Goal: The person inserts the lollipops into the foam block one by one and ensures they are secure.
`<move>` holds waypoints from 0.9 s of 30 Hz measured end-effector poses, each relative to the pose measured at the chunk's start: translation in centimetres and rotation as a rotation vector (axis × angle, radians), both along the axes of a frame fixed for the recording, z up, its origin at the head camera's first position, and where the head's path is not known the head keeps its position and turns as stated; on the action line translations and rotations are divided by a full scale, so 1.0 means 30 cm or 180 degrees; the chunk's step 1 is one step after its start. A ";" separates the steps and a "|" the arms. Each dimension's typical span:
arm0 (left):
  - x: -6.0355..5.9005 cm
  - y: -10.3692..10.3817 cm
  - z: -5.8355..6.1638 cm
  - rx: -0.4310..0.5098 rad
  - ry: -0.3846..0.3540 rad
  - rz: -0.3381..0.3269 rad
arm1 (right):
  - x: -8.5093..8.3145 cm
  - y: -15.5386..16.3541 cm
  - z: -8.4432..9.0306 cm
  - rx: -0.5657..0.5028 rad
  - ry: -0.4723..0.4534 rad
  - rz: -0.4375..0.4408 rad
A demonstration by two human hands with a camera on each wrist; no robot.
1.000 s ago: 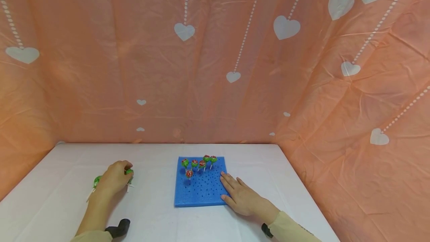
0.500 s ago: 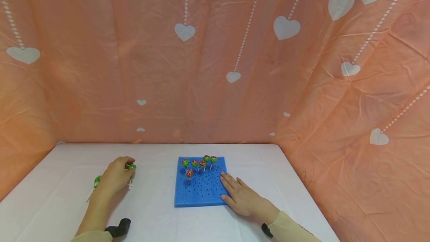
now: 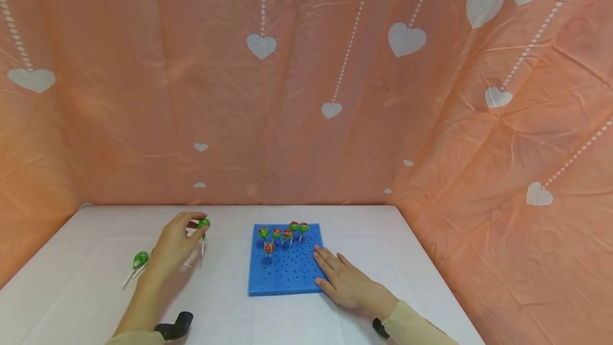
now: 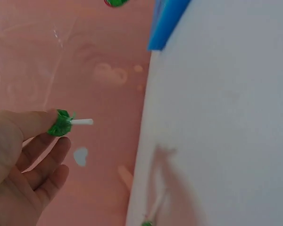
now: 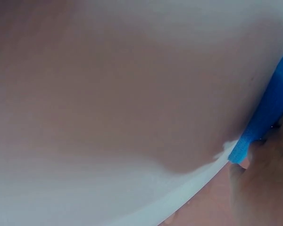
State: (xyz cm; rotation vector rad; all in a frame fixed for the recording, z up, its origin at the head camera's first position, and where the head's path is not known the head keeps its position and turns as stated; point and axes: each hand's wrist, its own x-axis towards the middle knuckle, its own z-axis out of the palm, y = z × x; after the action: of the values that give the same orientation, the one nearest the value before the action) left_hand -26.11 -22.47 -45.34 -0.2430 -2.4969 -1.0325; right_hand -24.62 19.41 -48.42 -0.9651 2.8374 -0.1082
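Observation:
Between thumb and fingers my left hand (image 3: 173, 245) pinches the green-wrapped head of a lollipop (image 3: 204, 223) above the white table, its white stick hanging down. The left wrist view shows the same lollipop (image 4: 61, 124) at the fingertips, stick pointing away from the palm. My right hand (image 3: 342, 279) rests with straight fingers on the right edge of a blue foam board (image 3: 287, 284) dotted with small holes. Several red-and-green lollipops (image 3: 270, 248) stand upright in the board's far part. In the right wrist view, part of my right hand (image 5: 269, 181) overlaps the board's edge.
Left of my left forearm, green lollipops (image 3: 140, 260) lie on the white table (image 3: 220, 302), one partly hidden by the hand. An orange curtain (image 3: 297, 164) with white hearts hangs behind the table and along its sides. A black wrist strap piece (image 3: 176, 326) sticks out beside the left sleeve.
My left hand has lifted a lollipop off the table and moved it up and to the right, towards the board. My right hand has stayed in place.

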 end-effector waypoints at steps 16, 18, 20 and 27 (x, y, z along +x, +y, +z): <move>0.010 0.148 0.067 0.0239 0.0506 -0.0284 | -0.001 -0.001 0.000 0.0022 -0.0019 -0.0009; 0.010 0.164 0.070 0.0237 0.0537 -0.0309 | -0.003 -0.001 0.000 0.0026 -0.0022 -0.0011; 0.011 0.179 0.072 0.0247 0.0581 -0.0346 | -0.005 0.000 -0.001 0.0033 -0.0028 -0.0014; 0.012 0.222 0.076 0.0261 0.0708 -0.0475 | -0.006 0.000 0.001 0.0039 -0.0038 -0.0028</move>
State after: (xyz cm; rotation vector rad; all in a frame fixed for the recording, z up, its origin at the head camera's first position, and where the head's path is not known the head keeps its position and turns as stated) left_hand -25.76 -15.82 -43.07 -0.4972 -2.2593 -1.0988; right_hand -24.80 19.41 -48.40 -0.9466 2.8282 -0.0972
